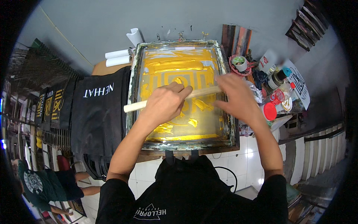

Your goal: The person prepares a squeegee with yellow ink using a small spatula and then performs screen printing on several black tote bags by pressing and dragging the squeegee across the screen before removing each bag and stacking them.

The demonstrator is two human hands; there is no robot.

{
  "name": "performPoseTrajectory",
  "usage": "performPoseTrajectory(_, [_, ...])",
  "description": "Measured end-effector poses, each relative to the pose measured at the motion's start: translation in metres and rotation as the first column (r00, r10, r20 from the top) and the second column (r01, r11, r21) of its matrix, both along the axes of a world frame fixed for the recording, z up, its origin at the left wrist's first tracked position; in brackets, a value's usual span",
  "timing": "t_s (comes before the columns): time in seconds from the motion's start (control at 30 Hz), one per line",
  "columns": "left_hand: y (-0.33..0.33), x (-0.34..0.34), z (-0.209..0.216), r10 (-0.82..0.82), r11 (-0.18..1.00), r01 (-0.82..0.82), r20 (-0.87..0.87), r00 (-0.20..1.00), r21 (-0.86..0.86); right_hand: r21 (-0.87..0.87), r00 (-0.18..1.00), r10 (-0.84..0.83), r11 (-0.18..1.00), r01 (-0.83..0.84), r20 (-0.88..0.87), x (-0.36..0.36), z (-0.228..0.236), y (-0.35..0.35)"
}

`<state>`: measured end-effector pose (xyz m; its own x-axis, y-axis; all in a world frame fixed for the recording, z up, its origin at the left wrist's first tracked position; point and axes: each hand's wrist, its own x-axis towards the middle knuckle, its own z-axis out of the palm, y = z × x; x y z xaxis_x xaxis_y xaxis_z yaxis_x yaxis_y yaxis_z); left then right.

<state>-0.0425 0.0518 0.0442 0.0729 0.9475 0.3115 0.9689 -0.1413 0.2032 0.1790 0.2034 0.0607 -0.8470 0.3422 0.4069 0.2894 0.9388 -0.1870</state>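
Note:
A pale wooden squeegee handle [140, 106] lies slantwise over a framed printing screen [135, 80]. My left hand [169, 100] is closed round its middle. Slightly blurred, my right hand [238, 93] is at the handle's right end, thumb and fingers apart on either side of it; whether they touch the wood is unclear. Thick yellow ink [175, 66] forms a broad band across the screen's far part. More ink lies in smears near the handle and a strip along the near edge. A geometric stencil pattern shows through the mesh.
Black fabric bags [97, 112] with white lettering hang or lie left of the screen. Paper rolls [118, 58] sit behind them. Bottles [280, 95], a red-lidded jar [269, 111] and a tape roll [239, 63] crowd the right side. Another person [48, 184] is at lower left.

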Motion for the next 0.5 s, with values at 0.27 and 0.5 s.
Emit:
performPoseTrajectory(0.27, [0.036, -0.123, 0.023, 0.151, 0.988, -0.151, -0.114, 0.982, 0.005, 0.063, 0.996, -0.087, 0.994, 0.086, 0.011, -0.078, -0.047, 0.087])
performPoseTrajectory(0.5, [0.121, -0.227, -0.020, 0.166, 0.984, -0.157, 0.109, 0.980, -0.090, 0.077, 0.969, -0.156, 0.987, 0.144, 0.190, -0.160, -0.056, 0.178])
